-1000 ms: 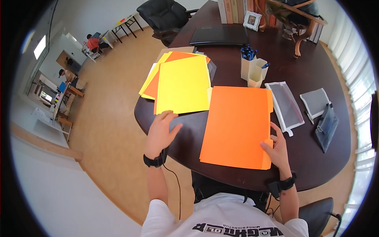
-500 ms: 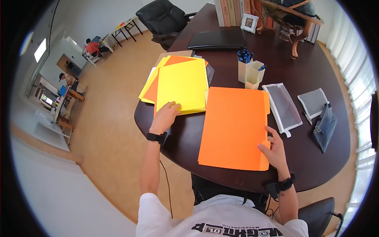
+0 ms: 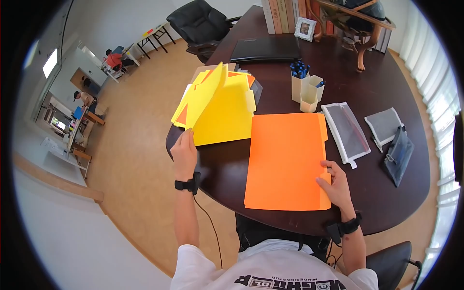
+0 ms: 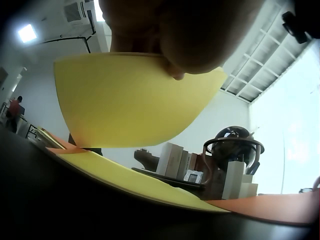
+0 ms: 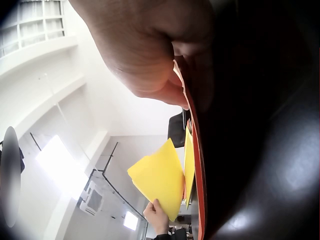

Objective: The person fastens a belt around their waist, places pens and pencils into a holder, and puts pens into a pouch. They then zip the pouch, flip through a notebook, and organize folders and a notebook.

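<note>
My left hand point(image 3: 185, 152) pinches the near-left corner of a yellow file folder point(image 3: 208, 104). The raised yellow part stands up and curves leftward over the pile. Seen from the left wrist, this yellow panel point(image 4: 125, 100) hangs below the fingers, and more yellow folder point(image 4: 135, 180) lies flat under it. Beside it lies an orange file folder point(image 3: 287, 162) near the table's front edge. My right hand point(image 3: 337, 186) grips its right edge by the tabs, thumb on top. Yellow and orange folders point(image 3: 180, 110) stick out fanned beneath the raised panel.
White-edged mesh zip pouches point(image 3: 345, 133) and a dark pouch point(image 3: 398, 157) lie at the right of the dark table point(image 3: 382, 208). Behind the orange folder stand pen holders point(image 3: 309, 94) with blue pens. A black laptop point(image 3: 266, 49), books and a globe stand farther back.
My left hand reached the yellow folder's near edge, took its corner and lifted it up and leftward. The right hand keeps hold of the orange folder, which has hardly moved.
</note>
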Tool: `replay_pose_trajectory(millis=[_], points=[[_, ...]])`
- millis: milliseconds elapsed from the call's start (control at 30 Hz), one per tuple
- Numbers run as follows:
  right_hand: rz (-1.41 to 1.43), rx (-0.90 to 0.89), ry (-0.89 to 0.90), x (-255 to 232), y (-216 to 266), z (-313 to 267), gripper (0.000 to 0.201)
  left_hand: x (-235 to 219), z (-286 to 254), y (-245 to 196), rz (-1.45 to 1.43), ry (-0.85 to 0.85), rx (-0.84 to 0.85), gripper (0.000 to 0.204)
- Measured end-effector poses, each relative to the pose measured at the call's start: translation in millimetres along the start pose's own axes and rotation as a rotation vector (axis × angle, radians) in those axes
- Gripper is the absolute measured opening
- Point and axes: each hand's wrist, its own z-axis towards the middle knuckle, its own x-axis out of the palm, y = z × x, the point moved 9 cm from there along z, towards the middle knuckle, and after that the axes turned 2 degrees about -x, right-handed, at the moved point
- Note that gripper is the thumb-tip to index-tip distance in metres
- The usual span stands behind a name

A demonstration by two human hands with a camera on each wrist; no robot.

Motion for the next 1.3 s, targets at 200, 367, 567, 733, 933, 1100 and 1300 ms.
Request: replay_pose_trajectory(millis=[200,367,567,733,933,1100,1300], points=[[-0.145,-0.062,-0.008,-2,6,0,0.032,-31,-31,-75,-0.072,-0.086,0.087,0.023],[-0.176,-0.074,-0.012,-3,8,1,0.029,-33,-69,-139,-0.281,0.046,0.028,0.016],[-0.156,0.041,-0.015,-3,12,0,0.023,-4,-104,-160,-0.669,0.332,-0.167,0.014],[-0.110,-0.051,-0.034,-4,8,2,0.041,0,-121,-159,-0.760,0.372,-0.217,0.018],[-0.055,0.007,-0.010,-6,5,1,0.048,1,-132,-156,-0.840,0.388,-0.241,0.019],[-0.008,-0.051,-0.003,-4,8,0,0.047,8,-135,-158,-0.845,0.442,-0.258,0.020],[0.035,0.055,0.051,-3,1,-1,0.047,26,-139,-158,-0.922,0.524,-0.360,0.030]])
